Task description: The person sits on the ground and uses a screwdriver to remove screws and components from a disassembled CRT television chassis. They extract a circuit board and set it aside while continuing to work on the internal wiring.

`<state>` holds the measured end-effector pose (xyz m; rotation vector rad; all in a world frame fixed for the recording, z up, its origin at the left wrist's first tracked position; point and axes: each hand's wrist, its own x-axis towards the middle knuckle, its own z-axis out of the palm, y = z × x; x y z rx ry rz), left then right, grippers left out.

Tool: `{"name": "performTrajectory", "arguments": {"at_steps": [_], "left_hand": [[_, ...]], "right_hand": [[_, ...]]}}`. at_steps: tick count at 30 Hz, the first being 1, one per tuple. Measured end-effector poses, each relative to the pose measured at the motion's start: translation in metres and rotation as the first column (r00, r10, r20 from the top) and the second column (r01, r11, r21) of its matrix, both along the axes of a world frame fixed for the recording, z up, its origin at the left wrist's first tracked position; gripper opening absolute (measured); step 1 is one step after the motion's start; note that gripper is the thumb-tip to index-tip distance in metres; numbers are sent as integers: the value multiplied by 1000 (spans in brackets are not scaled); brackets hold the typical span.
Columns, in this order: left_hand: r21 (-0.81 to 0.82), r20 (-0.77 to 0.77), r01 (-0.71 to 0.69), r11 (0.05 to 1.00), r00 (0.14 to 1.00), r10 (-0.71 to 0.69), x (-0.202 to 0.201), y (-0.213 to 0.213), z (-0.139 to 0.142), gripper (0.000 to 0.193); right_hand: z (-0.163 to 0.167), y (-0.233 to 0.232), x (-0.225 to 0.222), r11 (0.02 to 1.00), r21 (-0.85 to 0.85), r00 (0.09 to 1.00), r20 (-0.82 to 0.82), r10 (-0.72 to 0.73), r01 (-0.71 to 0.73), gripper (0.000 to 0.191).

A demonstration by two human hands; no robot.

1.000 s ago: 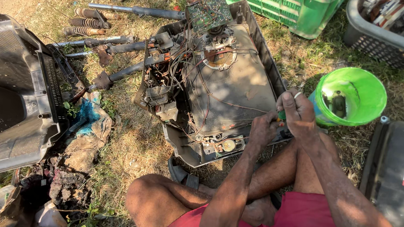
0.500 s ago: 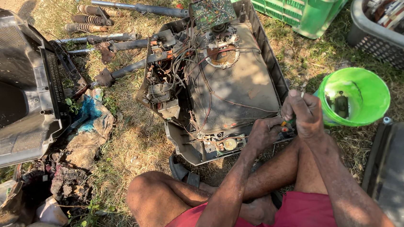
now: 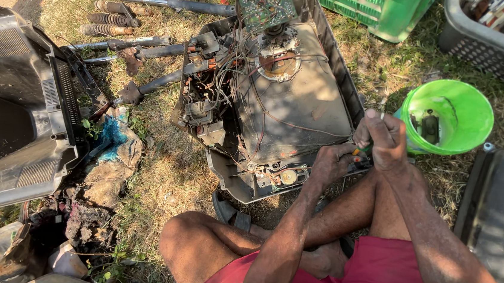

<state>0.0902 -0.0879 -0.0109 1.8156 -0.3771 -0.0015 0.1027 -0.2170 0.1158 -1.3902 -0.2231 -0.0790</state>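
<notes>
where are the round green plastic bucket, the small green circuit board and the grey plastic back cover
round green plastic bucket [image 3: 466, 125], head view, inner wall
small green circuit board [image 3: 267, 8], head view, middle
grey plastic back cover [image 3: 6, 62], head view, top

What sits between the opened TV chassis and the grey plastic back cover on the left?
In the head view, grass with a crumpled blue-and-brown rag lies between the TV chassis and the grey back cover; rusty metal rods lie further up.

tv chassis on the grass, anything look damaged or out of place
Yes. The TV chassis lies face down with its back shell off to one side, wires tangled loose, and a green circuit board sticking up askew. The left hand and right hand grip a green-handled tool at its edge.
</notes>
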Motion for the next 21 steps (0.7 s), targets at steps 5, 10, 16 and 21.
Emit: {"name": "performTrajectory", "arguments": {"at_steps": [5, 10, 16, 21], "left_hand": [[-15, 5, -10, 1000, 1000, 10, -2, 0, 3, 29], [4, -30, -20, 1000, 999, 21, -4, 1, 9, 29], [40, -56, -43, 998, 997, 45, -10, 4, 11, 25], [75, -91, -120, 990, 988, 127, -21, 4, 15, 16]], "right_hand": [[4, 1, -2, 1000, -14, 1000, -11, 3, -3, 47], [4, 2, -4, 1000, -22, 1000, 6, 12, -12, 47], [9, -1, -3, 980, -72, 982, -55, 183, -187, 48], [21, 18, -15, 938, -289, 977, 37, 210, -191, 45]]}}
